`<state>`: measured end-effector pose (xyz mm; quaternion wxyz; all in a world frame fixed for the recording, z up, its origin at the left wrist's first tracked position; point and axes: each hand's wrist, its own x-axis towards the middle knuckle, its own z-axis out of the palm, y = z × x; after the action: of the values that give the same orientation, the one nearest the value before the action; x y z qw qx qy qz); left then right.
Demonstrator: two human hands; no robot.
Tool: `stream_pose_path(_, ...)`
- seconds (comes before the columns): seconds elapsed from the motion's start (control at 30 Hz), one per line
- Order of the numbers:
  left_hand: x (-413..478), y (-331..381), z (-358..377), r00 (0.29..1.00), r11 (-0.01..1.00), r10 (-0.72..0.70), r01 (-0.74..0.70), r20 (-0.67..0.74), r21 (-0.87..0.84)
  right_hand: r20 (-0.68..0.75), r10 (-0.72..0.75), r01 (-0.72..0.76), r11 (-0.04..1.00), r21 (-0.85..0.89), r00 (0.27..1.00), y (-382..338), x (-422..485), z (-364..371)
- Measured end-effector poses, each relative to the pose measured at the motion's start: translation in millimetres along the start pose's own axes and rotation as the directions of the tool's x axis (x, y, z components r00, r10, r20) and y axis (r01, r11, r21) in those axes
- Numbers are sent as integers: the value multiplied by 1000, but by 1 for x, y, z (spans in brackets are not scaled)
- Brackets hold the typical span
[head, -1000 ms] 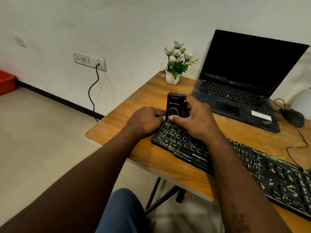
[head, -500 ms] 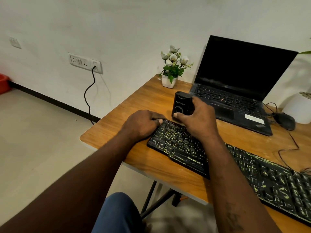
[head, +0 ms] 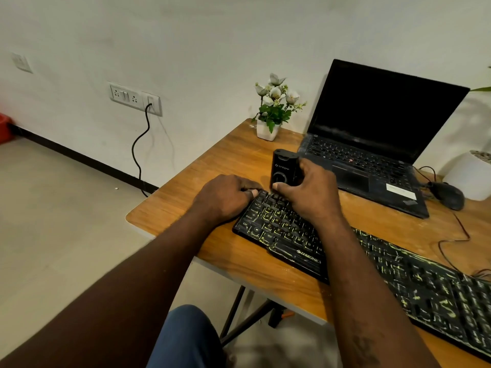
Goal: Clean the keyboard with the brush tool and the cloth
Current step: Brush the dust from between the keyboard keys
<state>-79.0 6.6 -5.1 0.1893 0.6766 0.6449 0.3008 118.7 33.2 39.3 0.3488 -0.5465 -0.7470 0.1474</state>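
Note:
A long black keyboard (head: 403, 272) with yellow-green smears on its keys lies diagonally across the wooden table (head: 228, 160). My right hand (head: 310, 192) grips a black box-shaped brush tool (head: 283, 168), held upright with its lower end on the keyboard's far left corner. My left hand (head: 225, 197) rests on the table at the keyboard's left end, its fingers curled under and its thumb touching the corner keys. No cloth is in view.
An open black laptop (head: 372, 144) sits behind the keyboard. A small white pot of flowers (head: 273, 112) stands at the table's back corner. A black mouse (head: 449, 195) with its cable lies to the right, beside a white planter (head: 470, 173). The table's left edge drops to the floor.
The tool has slid slightly back toward the keyboard's far left corner under my right hand. My left hand stays at the keyboard's left end. The camera view has shifted.

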Motion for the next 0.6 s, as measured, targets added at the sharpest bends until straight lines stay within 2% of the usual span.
stream_pose_path(0.07, 0, 0, -1, 1000, 1000, 7, -7, -2, -2, -32, 29, -30, 999, -20, 999, 2, 1, -3)
stream_pose_path(0.17, 0, -1, 0, 1000, 1000, 7, -7, -5, 9, 53, -9, 4, 996, 90, 999, 1, -3, -6)
stream_pose_path(0.23, 1, -2, 1, 1000, 1000, 4, -4, -3, 5, 81, -35, 27, 996, 89, 996, 0, -5, -4)
stream_pose_path(0.37, -1, -1, 0, 1000, 1000, 0, 0, -5, -18, -22, 35, -35, 999, 1, 999, 0, -1, -8)
stream_pose_path(0.43, -1, 0, 0, 1000, 1000, -16, 16, 2, -24, 24, 27, -30, 993, 111, 999, -1, -3, -11)
stream_pose_path(0.5, -1, 0, 1, 999, 999, -40, 40, 4, -24, 129, -2, -30, 969, 245, 992, -5, -7, -11)
stream_pose_path(0.6, -1, 0, 1, 999, 999, -49, 49, 2, -13, 145, -40, 15, 986, 165, 989, -8, -9, -6)
